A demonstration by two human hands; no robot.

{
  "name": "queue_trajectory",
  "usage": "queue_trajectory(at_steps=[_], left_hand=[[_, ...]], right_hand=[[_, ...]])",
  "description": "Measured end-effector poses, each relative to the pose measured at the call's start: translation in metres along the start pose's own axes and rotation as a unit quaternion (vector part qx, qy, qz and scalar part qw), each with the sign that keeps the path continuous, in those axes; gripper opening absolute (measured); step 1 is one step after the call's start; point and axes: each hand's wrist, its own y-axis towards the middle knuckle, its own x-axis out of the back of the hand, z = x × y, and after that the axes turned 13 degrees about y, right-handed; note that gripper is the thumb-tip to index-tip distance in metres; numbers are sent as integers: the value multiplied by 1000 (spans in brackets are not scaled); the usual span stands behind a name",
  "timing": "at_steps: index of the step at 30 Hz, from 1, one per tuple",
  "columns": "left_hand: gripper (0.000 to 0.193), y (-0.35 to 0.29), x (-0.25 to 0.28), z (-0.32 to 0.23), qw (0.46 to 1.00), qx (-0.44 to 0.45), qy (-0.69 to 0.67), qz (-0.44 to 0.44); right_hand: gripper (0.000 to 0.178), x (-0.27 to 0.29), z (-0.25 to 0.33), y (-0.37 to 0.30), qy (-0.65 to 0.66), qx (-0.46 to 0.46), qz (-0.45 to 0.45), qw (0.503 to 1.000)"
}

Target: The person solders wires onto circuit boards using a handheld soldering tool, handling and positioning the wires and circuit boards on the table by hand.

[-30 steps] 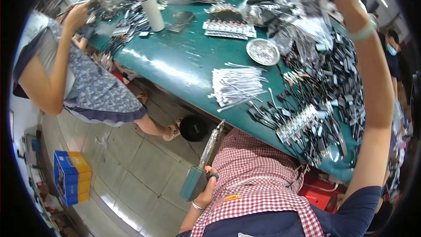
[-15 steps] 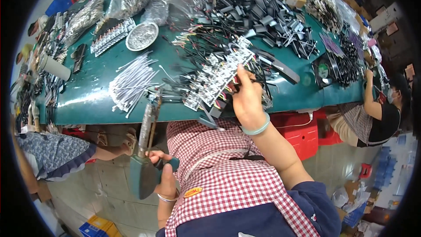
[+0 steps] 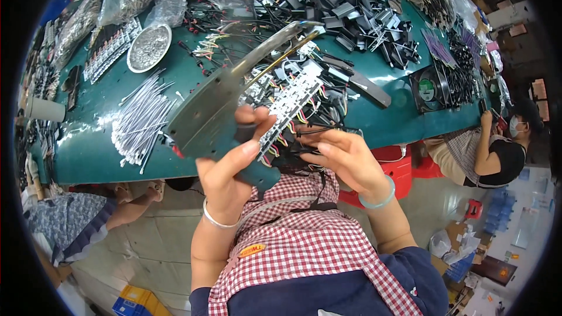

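Observation:
My left hand grips a gun-shaped tool with a dark green body, a long metal barrel and a thin rod alongside, like a soldering gun. Its thumb and fingers also pinch the near end of a strip of white circuit boards, tilted up over the table edge. Red, yellow and black wires hang from the strip's right side. On that side my right hand has its fingers curled round black wires; its fingertips are partly hidden. More wired boards lie beneath, partly covered by the tool.
White cable ties lie left on the green table, near a bowl of silvery bits and another board strip. Black housings are heaped at the back. A black spool stands right. A co-worker sits far right.
The tool has come up from below the table edge to over the boards. My left hand now also holds the board strip, raised off the pile. My right hand has moved down to the wires.

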Motion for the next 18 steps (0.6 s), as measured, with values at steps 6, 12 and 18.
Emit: queue_trajectory(at_steps=[6,12,18], left_hand=[[46,33,-9,42,996,79,-45,-11],[55,39,-15,67,998,52,18,-27],[61,33,-11,72,995,31,100,3]], right_hand=[[15,-1,35,-17,-364,236,-60,899],[17,4,13,45,-535,412,-120,727],[23,11,-1,64,-535,430,-137,715]])
